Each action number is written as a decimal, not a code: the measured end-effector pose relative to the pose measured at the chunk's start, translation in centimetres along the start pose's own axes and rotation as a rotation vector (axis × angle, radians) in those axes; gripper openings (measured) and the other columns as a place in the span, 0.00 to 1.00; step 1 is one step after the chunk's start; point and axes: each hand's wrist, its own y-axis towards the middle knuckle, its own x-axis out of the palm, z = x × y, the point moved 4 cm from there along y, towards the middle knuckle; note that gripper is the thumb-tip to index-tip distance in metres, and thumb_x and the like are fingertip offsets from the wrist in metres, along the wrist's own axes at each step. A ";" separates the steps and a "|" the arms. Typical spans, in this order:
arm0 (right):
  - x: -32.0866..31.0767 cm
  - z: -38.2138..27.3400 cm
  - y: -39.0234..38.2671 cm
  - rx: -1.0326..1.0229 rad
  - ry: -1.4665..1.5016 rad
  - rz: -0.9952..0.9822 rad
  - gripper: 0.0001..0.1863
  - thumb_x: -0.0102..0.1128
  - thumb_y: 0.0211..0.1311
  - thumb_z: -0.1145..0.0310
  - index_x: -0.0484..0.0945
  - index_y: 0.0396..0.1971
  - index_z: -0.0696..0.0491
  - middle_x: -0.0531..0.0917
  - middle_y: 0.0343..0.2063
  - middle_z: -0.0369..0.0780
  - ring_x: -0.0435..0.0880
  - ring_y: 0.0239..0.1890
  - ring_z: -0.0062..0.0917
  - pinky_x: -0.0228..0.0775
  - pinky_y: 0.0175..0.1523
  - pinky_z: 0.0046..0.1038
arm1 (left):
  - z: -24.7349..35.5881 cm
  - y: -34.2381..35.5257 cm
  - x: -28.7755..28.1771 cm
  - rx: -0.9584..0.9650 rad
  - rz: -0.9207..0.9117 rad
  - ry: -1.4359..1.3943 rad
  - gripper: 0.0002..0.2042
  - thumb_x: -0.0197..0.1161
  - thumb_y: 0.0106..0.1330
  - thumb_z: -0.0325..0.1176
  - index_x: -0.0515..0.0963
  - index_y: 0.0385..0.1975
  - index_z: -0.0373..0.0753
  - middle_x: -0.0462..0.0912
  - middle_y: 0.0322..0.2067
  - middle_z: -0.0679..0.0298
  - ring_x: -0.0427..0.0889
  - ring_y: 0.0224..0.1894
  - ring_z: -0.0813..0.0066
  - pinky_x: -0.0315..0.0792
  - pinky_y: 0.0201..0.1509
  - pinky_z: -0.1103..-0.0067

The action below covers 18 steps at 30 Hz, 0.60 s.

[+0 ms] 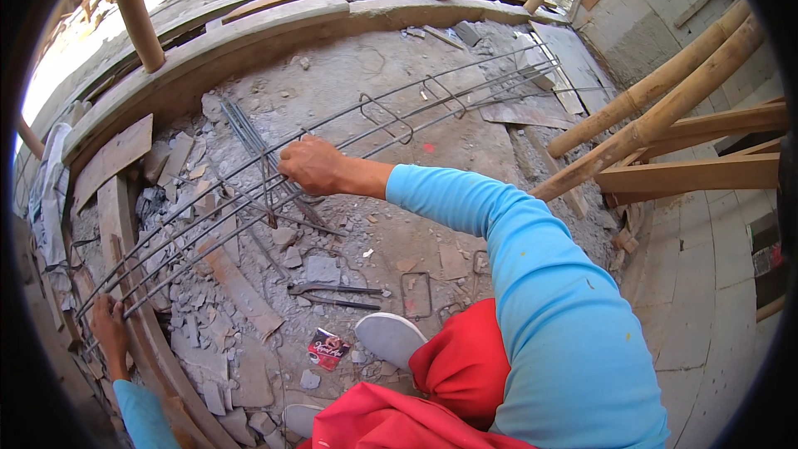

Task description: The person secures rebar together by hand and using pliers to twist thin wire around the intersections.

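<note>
— Our right hand (312, 165) is closed over the top bars of the rebar cage (249, 199), knuckles up, about where a bundle of loose rods (246, 140) lies crossways under it. The left hand (108, 326) is down at the near end, fingers curled around the bar tips.

— So we've got it at two spots, well apart. How do we reckon it will handle?

— Heavy for its thinness, we'd say, and long. The bars run from our left hand right across the concrete floor (465, 150) toward the bamboo props (657, 108). Steel that slender should flex and whip along its length, while staying stiff across the square stirrups (384, 116).

— Then we'd grip near a stirrup, where the bars are tied together?

— Yes, that looks the firmest hold. The ribbed surface shouldn't slip, though it's rough and dusty on bare skin.

— And around it?

— Broken rubble (195, 283) and plank offcuts (112, 158) under the near half, pincers (332, 289) on the floor by our grey shoe (391, 337).
</note>
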 end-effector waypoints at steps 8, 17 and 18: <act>0.9 -0.1 1.1 -0.004 -0.021 -0.058 0.06 0.61 0.59 0.68 0.85 0.30 0.51 0.85 0.34 0.41 0.86 0.45 0.39 0.74 0.51 0.44 | -1.1 -1.1 -0.9 0.035 0.051 0.013 0.11 0.58 0.78 0.38 0.76 0.53 0.40 0.80 0.47 0.58 0.78 0.52 0.53 0.63 0.58 0.58; 1.3 -0.4 0.6 -0.004 -0.006 -0.119 0.06 0.61 0.52 0.69 0.85 0.29 0.50 0.87 0.30 0.42 0.87 0.41 0.42 0.73 0.48 0.47 | -0.4 -1.3 -2.0 -0.044 0.054 -0.229 0.08 0.65 0.73 0.29 0.75 0.46 0.38 0.76 0.31 0.59 0.76 0.35 0.58 0.66 0.44 0.64; 1.3 -0.2 0.6 0.002 -0.002 -0.125 0.06 0.61 0.51 0.69 0.85 0.29 0.50 0.87 0.30 0.43 0.87 0.41 0.42 0.73 0.48 0.47 | -0.2 -1.4 -2.0 -0.029 0.067 -0.254 0.08 0.66 0.72 0.29 0.75 0.45 0.37 0.76 0.31 0.59 0.75 0.34 0.58 0.67 0.43 0.65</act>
